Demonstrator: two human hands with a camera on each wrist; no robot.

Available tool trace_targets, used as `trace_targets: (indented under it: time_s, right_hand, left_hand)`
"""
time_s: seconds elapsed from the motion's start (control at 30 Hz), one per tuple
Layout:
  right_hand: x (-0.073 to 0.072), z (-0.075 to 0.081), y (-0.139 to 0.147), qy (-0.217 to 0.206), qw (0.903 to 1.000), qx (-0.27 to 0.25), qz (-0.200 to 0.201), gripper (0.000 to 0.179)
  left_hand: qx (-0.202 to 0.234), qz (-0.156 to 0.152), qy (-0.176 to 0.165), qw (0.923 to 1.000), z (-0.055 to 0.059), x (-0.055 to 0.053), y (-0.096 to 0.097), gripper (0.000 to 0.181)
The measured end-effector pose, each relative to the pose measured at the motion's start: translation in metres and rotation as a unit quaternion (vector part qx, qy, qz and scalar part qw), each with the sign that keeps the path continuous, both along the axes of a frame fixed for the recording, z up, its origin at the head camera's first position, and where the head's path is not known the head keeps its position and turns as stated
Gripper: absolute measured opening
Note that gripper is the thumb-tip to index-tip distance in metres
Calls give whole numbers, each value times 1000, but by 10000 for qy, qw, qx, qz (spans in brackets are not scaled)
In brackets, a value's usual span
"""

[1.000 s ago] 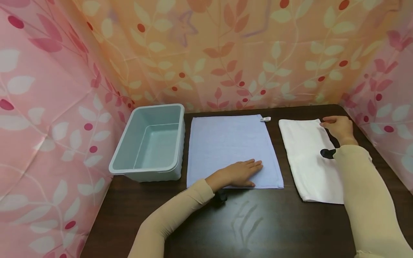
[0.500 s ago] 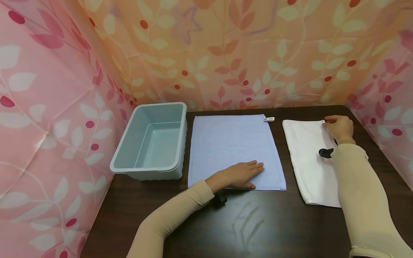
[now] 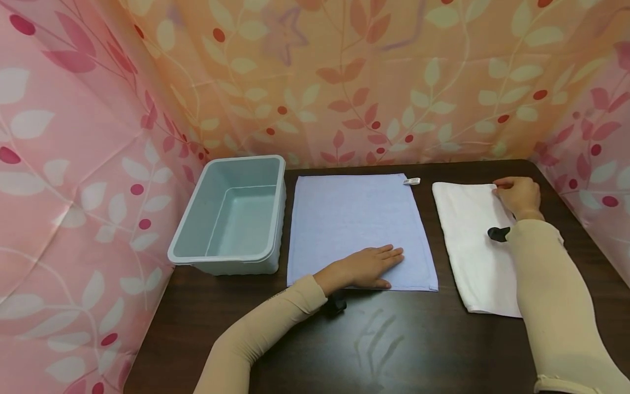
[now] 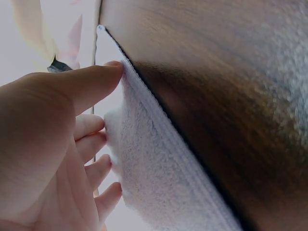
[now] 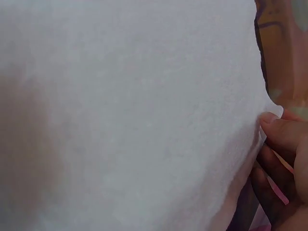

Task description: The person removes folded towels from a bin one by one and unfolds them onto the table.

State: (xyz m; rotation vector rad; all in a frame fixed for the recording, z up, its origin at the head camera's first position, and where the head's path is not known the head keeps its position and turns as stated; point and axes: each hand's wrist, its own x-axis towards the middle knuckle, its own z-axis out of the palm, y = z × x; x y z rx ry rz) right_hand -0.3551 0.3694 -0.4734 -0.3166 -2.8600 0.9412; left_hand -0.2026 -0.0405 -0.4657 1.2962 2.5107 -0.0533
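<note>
A pale blue towel (image 3: pixel 354 219) with a small white label at its far right corner lies spread flat on the table. My left hand (image 3: pixel 370 267) rests on its near edge with the fingers stretched out; the left wrist view shows the thumb and fingertips touching the towel's surface (image 4: pixel 149 159). To the right lies a white towel (image 3: pixel 472 241), folded into a long rectangle. My right hand (image 3: pixel 519 196) pinches its far right corner between thumb and fingers, and the right wrist view shows that white towel (image 5: pixel 144 106) close up. My right forearm hides part of its right side.
A light blue-green plastic bin (image 3: pixel 221 259), with nothing inside, stands left of the blue towel. The dark wooden table (image 3: pixel 394 350) has smear marks near the front. Flowered curtains (image 3: pixel 325 82) hang behind and along both sides.
The view has shifted slightly. My right hand has kept its grip on the white towel's corner and my left hand has stayed on the blue towel.
</note>
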Motion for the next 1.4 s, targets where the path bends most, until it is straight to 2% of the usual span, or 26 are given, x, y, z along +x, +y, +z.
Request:
trace_targets:
  time_s: [0.27, 0.43, 0.63, 0.73, 0.93, 1.1, 1.2, 1.3, 1.4]
  right_hand:
    - [6, 1, 3, 201, 9997, 93, -43, 32]
    - [10, 8, 3, 199, 9998, -13, -5, 34]
    - [2, 31, 1, 511, 9962, 395, 585, 29]
    - [-1, 46, -5, 526, 9935, 518, 864, 30]
    - [5, 64, -28, 150, 9911, 383, 1269, 31]
    - [13, 77, -53, 422, 9884, 329, 1422, 26]
    - [19, 85, -73, 469, 9875, 127, 1499, 25]
    - [23, 93, -95, 419, 9871, -111, 1543, 25]
    - [26, 98, -119, 344, 9859, -386, 1594, 25]
  left_hand:
    - [63, -60, 10, 10000, -3, 1, 3, 75]
    - [69, -80, 26, 9999, -4, 2, 4, 75]
    - [34, -41, 48, 10000, -2, 0, 3, 76]
    - [26, -26, 72, 10000, -2, 0, 3, 75]
    - [33, -25, 51, 10000, -2, 0, 2, 76]
    - [24, -38, 140, 9999, -2, 1, 1, 75]
    - [59, -30, 143, 9999, -2, 2, 0, 75]
    - [218, -166, 189, 9994, 0, 5, 1, 74]
    - [508, -494, 395, 9967, 4, 11, 4, 73]
